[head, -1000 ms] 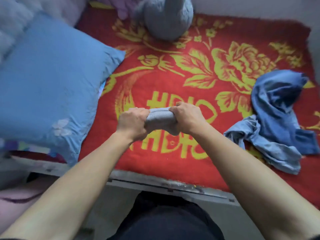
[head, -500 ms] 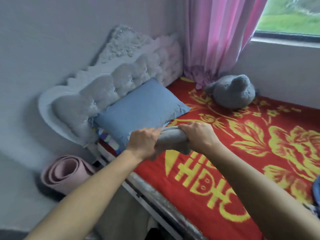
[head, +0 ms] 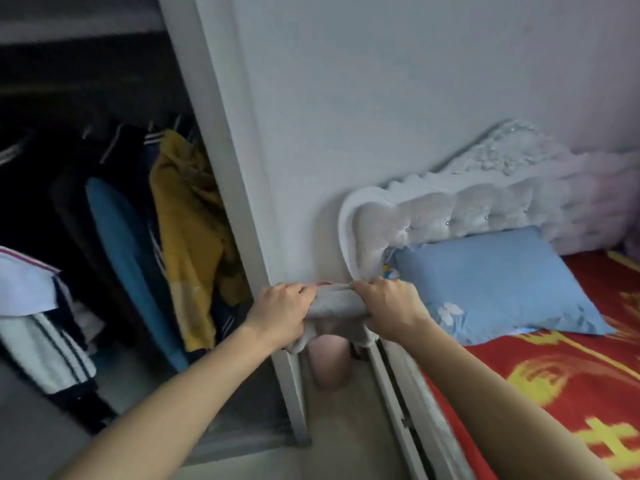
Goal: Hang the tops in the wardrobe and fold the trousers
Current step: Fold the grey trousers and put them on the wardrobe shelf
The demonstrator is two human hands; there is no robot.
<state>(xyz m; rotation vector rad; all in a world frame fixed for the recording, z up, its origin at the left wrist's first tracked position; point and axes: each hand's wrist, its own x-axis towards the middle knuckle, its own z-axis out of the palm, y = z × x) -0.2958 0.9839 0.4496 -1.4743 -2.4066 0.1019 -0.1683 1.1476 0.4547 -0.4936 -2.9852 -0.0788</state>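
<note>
Grey rolled garment (head: 337, 304) is being gripped at both ends. Left hand (head: 280, 313) and right hand (head: 391, 306) are each being curled round it, knuckles up. Bundle is being held in the air, between the open wardrobe (head: 225, 168) and the bed (head: 554, 375). Mustard top (head: 188, 220) is hanging inside the wardrobe. Blue pillow (head: 491, 282) is being propped by the headboard (head: 450, 206).

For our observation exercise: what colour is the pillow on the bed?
The pillow is light blue with a small white flower; head view.
</note>
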